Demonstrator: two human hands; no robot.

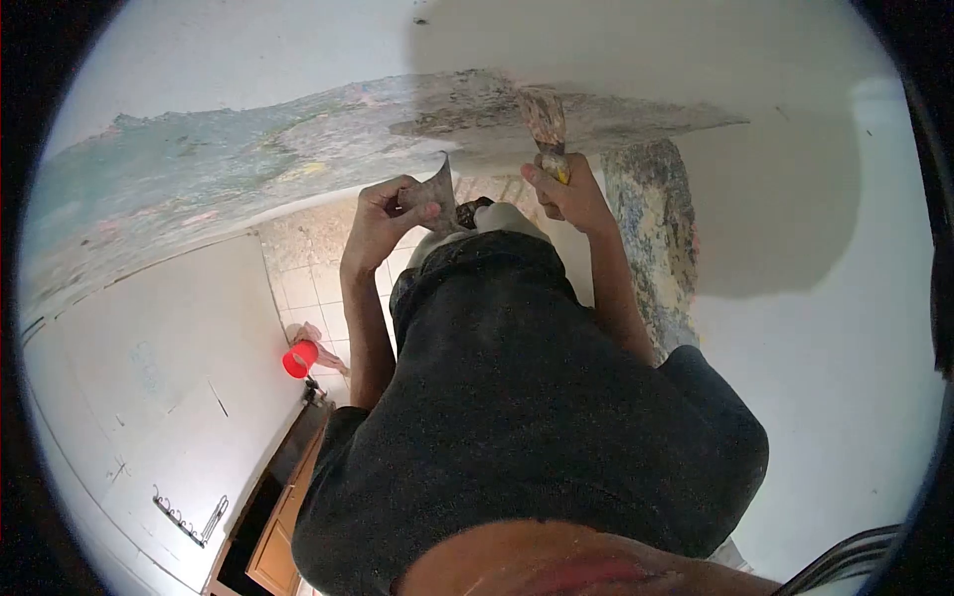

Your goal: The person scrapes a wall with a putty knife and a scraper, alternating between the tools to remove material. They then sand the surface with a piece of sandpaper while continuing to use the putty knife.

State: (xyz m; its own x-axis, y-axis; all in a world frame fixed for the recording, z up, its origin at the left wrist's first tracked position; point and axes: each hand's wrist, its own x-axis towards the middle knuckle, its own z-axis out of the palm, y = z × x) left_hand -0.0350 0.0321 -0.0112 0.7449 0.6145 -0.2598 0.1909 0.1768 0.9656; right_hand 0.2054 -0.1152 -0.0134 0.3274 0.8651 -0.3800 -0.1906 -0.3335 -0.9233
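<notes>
"What does the left hand point(370, 221) have?"

"A thin, greyish piece point(433, 193), bent at its upper tip and pinched between thumb and fingers."

"And the right hand point(576, 199)?"

"Its fingers are wrapped around the handle of a scraper point(543, 117), just beside the piece. The blade points up in front of the stripped patch point(214, 159) on the wall point(785, 209)."

"Is it touching?"

"I can't tell from this angle."

"Anything lower down?"

"A red bucket point(299, 360) on the tiled floor point(298, 288), well apart from both hands."
</notes>
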